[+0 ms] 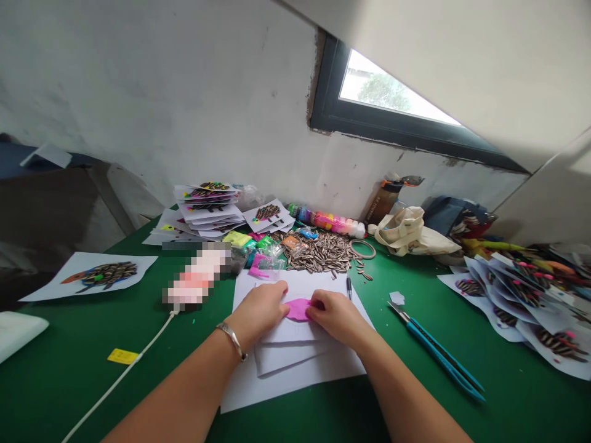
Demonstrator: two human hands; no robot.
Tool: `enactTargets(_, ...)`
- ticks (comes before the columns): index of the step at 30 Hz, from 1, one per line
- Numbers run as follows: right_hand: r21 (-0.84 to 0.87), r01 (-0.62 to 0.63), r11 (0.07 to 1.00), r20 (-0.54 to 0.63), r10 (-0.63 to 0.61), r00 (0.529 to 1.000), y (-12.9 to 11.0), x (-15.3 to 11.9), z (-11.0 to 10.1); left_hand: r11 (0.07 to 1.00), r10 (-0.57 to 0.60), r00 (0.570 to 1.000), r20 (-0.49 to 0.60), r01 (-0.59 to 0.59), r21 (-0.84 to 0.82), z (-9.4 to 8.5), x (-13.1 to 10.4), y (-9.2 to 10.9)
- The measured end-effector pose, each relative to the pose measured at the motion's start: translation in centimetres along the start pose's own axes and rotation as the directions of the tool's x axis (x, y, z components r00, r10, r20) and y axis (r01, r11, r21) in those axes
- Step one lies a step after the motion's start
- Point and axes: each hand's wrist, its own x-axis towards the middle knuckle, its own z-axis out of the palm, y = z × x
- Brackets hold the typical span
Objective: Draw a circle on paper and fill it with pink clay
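A flat pink piece of clay (298,310) lies over white paper (290,363) in the middle of the green table. My left hand (262,307) pinches its left edge, with a silver bracelet at the wrist. At the right edge of the pink clay, the curled fingers of my right hand (336,314) hold it. Several white sheets are stacked beneath both hands. A dark pen (349,288) rests on the paper just beyond my right hand.
Striped seeds (323,252) and bagged coloured clay (265,252) lie behind the paper. Blue-handled tweezers (438,351) are at the right. Seed pictures are stacked at back left (210,209) and far right (521,295). A white cable (124,375) crosses the left side.
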Motion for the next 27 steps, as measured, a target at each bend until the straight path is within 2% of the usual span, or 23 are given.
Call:
enactTargets(5, 0.040, 0.005, 0.999, 0.045, -0.007, 0.999, 0.1, 0.1, -0.4, 1.000, 0.003, 1.000, 0.002, -0.003, 0.000, 0.1, 0.1, -0.1)
enactTargets(12, -0.033, -0.060, 0.998, -0.042, 0.058, 0.997, -0.7, 0.1, 0.5, 1.000, 0.002, 1.000, -0.001, -0.002, 0.001, 0.1, 0.2, 0.0)
enactTargets(20, 0.071, 0.010, 0.997, 0.043, -0.013, 0.999, 0.8, 0.2, -0.6, 1.000, 0.003, 1.000, 0.001, -0.003, 0.001, 0.2, 0.1, -0.2)
enactTargets(27, 0.045, -0.026, 0.999, -0.022, 0.027, 0.999, 0.5, 0.4, 0.4, 1.000, -0.001, 1.000, 0.007, 0.001, -0.001, 0.1, 0.1, -0.1)
